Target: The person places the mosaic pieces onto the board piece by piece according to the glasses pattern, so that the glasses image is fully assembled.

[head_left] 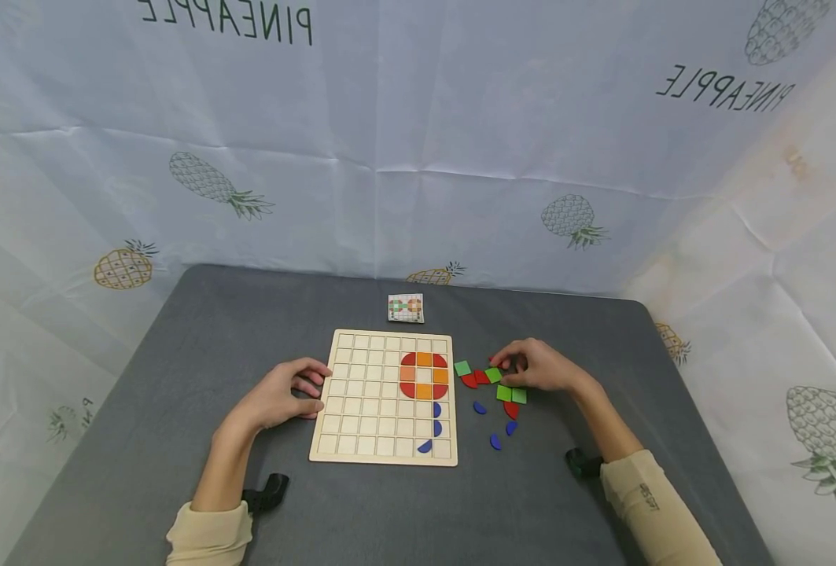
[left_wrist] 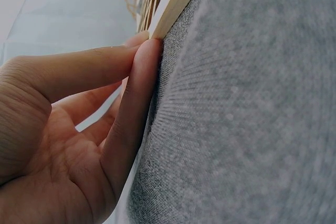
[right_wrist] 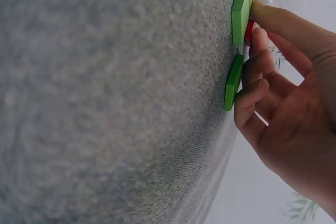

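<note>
A pale wooden grid board (head_left: 361, 409) lies on the table. My left hand (head_left: 286, 397) touches its left edge with thumb and fingertips, the wooden rim (left_wrist: 176, 9) showing in the left wrist view. Orange squares (head_left: 424, 359) and red quarter-rounds (head_left: 408, 389) form a ring on the board, with blue half-rounds (head_left: 436, 428) below. My right hand (head_left: 538, 365) is over loose pieces to the board's right, its thumb beside a green square (right_wrist: 240, 17) and bent fingers beside another green square (right_wrist: 233, 82). A red piece (head_left: 495, 362) is partly hidden by its fingertips.
A small pattern card (head_left: 406, 308) lies beyond the board. Loose blue half-rounds (head_left: 495, 442) and a red quarter-round (head_left: 511, 409) lie to its right. The grey table (head_left: 262, 299) meets a pineapple-printed cloth (head_left: 389, 212). Black devices (head_left: 267, 494) sit at both wrists.
</note>
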Action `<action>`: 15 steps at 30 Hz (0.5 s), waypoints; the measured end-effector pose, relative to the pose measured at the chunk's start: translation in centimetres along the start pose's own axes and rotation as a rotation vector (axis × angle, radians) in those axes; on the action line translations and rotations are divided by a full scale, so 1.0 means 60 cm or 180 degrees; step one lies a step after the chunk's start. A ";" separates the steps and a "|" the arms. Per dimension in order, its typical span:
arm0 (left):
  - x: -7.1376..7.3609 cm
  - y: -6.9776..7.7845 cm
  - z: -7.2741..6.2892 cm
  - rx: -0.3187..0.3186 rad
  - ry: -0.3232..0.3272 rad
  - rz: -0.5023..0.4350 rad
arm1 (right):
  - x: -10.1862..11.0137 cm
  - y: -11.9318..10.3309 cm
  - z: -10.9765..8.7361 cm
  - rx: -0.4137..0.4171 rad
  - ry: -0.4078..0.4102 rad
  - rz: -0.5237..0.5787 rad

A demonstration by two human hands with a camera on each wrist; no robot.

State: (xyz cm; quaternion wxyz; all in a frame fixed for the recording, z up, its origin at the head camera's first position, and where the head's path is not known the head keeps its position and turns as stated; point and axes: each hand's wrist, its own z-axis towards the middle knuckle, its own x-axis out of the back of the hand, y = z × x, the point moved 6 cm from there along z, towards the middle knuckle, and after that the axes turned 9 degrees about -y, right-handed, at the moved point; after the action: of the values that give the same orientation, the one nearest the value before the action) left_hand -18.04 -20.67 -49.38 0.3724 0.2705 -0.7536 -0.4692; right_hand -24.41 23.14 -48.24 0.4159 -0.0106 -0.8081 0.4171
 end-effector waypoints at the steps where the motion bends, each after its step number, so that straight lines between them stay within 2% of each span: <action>1: 0.000 0.000 0.000 -0.0003 -0.0005 -0.0006 | 0.000 0.000 0.001 -0.0016 -0.0007 0.0004; 10: 0.000 -0.001 -0.001 -0.0039 -0.0009 -0.0015 | 0.000 0.005 0.000 -0.0023 0.0036 -0.0004; 15: 0.000 -0.001 -0.002 -0.0037 -0.0005 -0.0014 | 0.003 -0.002 -0.003 0.0112 0.0143 0.0009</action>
State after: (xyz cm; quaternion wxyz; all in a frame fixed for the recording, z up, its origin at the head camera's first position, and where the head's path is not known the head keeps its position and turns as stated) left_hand -17.95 -20.71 -49.40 0.3723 0.2696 -0.7506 -0.4746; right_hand -24.36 23.25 -47.97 0.4335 -0.0138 -0.7910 0.4315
